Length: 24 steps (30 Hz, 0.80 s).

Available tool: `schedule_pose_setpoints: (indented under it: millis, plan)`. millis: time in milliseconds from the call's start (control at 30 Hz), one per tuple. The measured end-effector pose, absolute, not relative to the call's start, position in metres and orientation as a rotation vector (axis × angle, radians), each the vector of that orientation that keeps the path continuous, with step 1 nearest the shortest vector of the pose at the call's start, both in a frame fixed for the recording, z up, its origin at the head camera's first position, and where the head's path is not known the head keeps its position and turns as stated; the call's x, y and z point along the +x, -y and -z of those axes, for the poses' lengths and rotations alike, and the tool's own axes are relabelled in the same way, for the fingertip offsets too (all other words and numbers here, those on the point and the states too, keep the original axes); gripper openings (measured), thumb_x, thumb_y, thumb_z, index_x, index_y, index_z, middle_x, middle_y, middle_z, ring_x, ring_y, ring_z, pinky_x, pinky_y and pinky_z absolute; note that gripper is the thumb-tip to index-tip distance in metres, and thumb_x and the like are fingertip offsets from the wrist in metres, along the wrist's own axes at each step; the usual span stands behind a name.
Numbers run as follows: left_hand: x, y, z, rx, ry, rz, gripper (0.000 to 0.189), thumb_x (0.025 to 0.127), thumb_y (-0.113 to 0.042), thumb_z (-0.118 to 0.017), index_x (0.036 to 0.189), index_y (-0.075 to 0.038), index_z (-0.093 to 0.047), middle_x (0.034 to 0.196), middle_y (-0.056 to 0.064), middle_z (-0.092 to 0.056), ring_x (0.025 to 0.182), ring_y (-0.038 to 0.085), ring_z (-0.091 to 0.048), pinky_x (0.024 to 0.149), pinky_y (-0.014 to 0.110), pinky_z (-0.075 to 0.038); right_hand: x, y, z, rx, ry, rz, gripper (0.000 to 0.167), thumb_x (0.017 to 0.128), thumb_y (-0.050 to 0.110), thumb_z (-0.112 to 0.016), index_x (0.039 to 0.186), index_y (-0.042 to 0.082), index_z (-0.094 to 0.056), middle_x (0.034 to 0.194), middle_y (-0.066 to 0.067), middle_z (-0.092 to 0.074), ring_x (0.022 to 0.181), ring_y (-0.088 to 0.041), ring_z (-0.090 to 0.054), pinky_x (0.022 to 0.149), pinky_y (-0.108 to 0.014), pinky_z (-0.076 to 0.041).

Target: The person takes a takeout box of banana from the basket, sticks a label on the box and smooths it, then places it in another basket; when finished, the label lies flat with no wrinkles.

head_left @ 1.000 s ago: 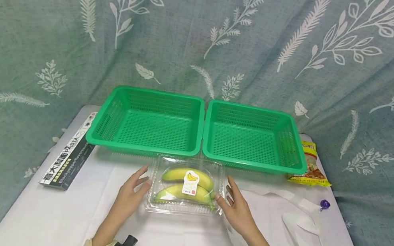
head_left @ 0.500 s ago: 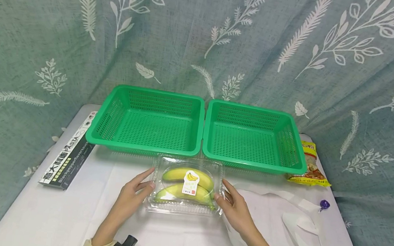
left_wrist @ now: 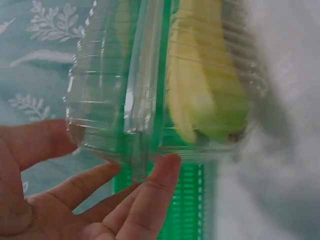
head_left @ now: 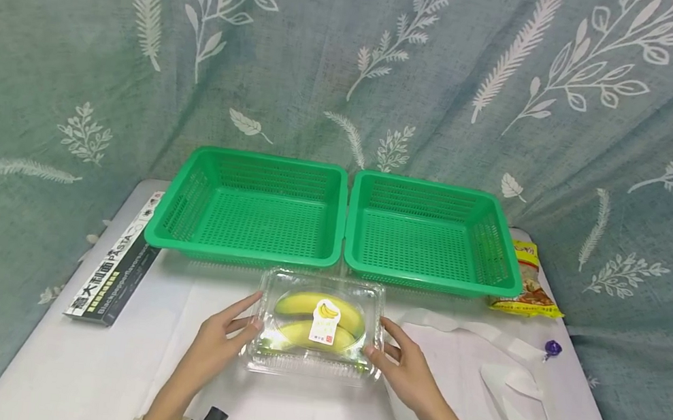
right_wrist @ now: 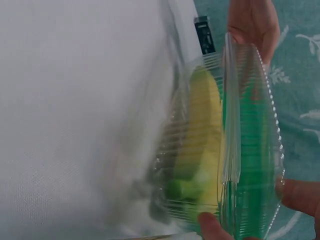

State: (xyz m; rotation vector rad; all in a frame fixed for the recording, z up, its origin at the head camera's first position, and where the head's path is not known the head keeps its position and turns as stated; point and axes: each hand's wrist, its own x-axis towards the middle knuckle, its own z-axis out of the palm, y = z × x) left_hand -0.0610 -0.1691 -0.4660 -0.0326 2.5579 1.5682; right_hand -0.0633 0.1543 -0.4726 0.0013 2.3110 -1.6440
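Note:
A clear plastic clamshell box (head_left: 317, 372) with bananas (head_left: 305, 333) inside and a white banana label (head_left: 324, 325) on its lid is held just above the table, in front of two green baskets. My left hand (head_left: 214, 344) grips its left end, thumb on one side of the rim and fingers on the other. At the right end, my right hand (head_left: 408, 371) pinches the box between thumb and fingers. From the left wrist, the box (left_wrist: 145, 105) hangs over white cloth. The right wrist view shows the box (right_wrist: 230, 150) blurred, with the other hand beyond it.
Side by side at the back stand a left green basket (head_left: 264, 256) and a right green basket (head_left: 427, 282). A pasta box (head_left: 115, 269) lies left. To the right are a yellow food packet (head_left: 528, 285), a purple-wrapped candy (head_left: 552, 349) and a flattened white bag (head_left: 450, 359).
Both hands have closed in on the ends of the banana box and taken hold of it. The box has risen slightly off the table and shifted a little nearer to me.

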Motion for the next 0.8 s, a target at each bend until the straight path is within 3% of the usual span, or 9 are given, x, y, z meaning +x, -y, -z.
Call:
schedule_pose_setpoints:
  millis: [267, 533, 733, 800]
  plan:
    - [-0.041, 0.175, 0.451, -0.031, -2.383, -1.531, 0.069, 0.093, -0.028, -0.071, 0.155, -0.026, -0.04, 0.163, 0.016, -0.033, 0.137, 0.042, -0.052, 0.1, 0.055, -0.054, -0.045, -0.167, 0.453, 0.056, -2.341, 1.582, 0.073, 0.087, 0.029, -0.079, 0.151, 0.013, -0.045, 0.159, -0.017, -0.04, 0.134, -0.042, -0.054, 0.095, -0.045, -0.059]
    - [-0.029, 0.172, 0.431, 0.156, -2.289, -1.616, 0.075, 0.091, -0.031, -0.074, 0.156, -0.029, -0.036, 0.166, 0.01, -0.028, 0.139, 0.04, -0.05, 0.088, 0.025, -0.06, -0.034, -0.184, 0.429, 0.063, -2.336, 1.639, 0.068, 0.087, 0.026, -0.079, 0.148, 0.022, -0.049, 0.159, -0.007, -0.042, 0.136, -0.035, -0.055, 0.092, -0.03, -0.059]
    - [-0.033, 0.166, 0.417, 0.347, -2.292, -1.673, 0.078, 0.092, -0.028, -0.074, 0.157, -0.032, -0.032, 0.168, 0.006, -0.025, 0.14, 0.04, -0.048, 0.087, 0.025, -0.059, -0.034, -0.199, 0.413, 0.011, -2.361, 1.68, 0.065, 0.09, 0.022, -0.077, 0.149, 0.02, -0.049, 0.159, -0.008, -0.043, 0.136, -0.034, -0.054, 0.092, -0.023, -0.055]
    - [-0.038, 0.162, 0.413, 0.38, -2.278, -1.695, 0.08, 0.091, -0.027, -0.075, 0.157, -0.032, -0.031, 0.168, 0.004, -0.023, 0.141, 0.039, -0.047, 0.088, 0.026, -0.06, -0.037, -0.204, 0.408, 0.002, -2.395, 1.672, 0.065, 0.091, 0.022, -0.075, 0.15, 0.02, -0.048, 0.159, -0.008, -0.043, 0.134, -0.025, -0.057, 0.093, -0.023, -0.054]
